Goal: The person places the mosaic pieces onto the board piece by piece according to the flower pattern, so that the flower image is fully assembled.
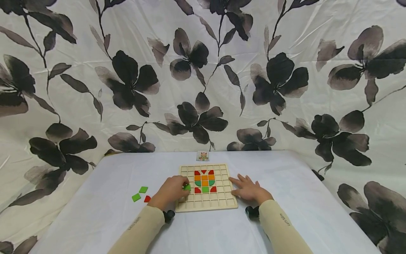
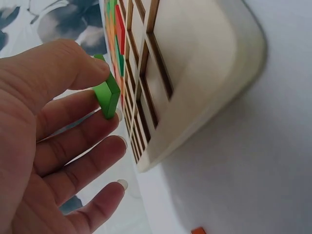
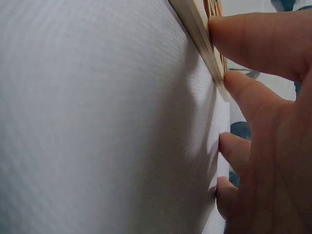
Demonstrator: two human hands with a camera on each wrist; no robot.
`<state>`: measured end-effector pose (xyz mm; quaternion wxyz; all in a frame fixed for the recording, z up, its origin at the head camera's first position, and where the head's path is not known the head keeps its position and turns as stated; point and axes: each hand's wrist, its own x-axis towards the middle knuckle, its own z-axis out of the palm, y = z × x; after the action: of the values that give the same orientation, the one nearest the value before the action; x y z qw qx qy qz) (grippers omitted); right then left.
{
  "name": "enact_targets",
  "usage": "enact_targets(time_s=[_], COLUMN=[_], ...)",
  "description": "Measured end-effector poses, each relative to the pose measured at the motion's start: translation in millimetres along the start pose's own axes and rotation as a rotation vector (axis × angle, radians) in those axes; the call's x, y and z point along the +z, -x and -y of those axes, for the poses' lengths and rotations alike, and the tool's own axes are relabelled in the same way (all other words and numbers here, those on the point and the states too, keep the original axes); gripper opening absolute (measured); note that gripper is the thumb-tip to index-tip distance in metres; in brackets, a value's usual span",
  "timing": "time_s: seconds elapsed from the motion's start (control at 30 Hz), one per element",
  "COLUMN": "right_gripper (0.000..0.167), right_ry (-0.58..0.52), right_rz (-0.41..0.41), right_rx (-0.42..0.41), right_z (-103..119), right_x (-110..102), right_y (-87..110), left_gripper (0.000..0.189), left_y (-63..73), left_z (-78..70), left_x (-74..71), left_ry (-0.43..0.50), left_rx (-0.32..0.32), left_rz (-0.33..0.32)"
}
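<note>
My left hand (image 1: 172,190) pinches a green square tile (image 2: 108,95) between thumb and fingers, over the left part of a wooden grid board (image 1: 222,203). In the left wrist view the tile is tilted close above the grid. Red, orange and green pieces fill the middle cells, among them an orange square (image 1: 204,177), a red piece (image 1: 197,190) and a light green square (image 1: 205,189). My right hand (image 1: 248,189) rests at the board's right edge, its fingers spread. The right wrist view has the thumb and index fingertip on that edge and other fingertips at the white cloth.
Left of the board lie two green tiles (image 1: 136,197) and a red piece (image 1: 147,199) with a curved side. Behind the board is a small pattern card (image 1: 202,156). White cloth (image 1: 104,197) covers the table, and a floral curtain (image 1: 190,88) hangs behind it.
</note>
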<state>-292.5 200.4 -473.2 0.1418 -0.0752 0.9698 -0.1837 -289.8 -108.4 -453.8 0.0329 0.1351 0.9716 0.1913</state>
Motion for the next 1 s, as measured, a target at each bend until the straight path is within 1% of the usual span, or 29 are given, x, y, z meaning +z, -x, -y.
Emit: enact_targets(time_s=[0.23,0.4,0.47,0.77,1.0], right_gripper=[0.061,0.062,0.062,0.062,0.062], right_ry=[-0.017,-0.014,-0.012,-0.012,-0.013], right_rz=[0.007,0.01,0.008,0.001,0.001], right_rx=[0.011,0.012,0.006,-0.007,0.0], right_z=[2.2,3.4,3.3,1.8,-0.6], right_x=[0.9,0.7,0.0,-2.5,-1.4], right_y=[2.2,3.2,2.9,2.0,0.4], left_gripper=[0.022,0.022,0.022,0.021,0.014], left_y=[-0.2,-4.6,-5.7,-4.3,-4.4], left_z=[-7.8,-7.6,-7.3,-8.9,-8.5], left_x=[0.4,5.3,6.4,4.5,8.4], left_ry=[-0.067,-0.1,-0.107,-0.076,-0.068], left_rx=[0.065,0.078,0.074,0.059,0.076], left_rz=[-0.016,-0.016,-0.013,0.011,0.014])
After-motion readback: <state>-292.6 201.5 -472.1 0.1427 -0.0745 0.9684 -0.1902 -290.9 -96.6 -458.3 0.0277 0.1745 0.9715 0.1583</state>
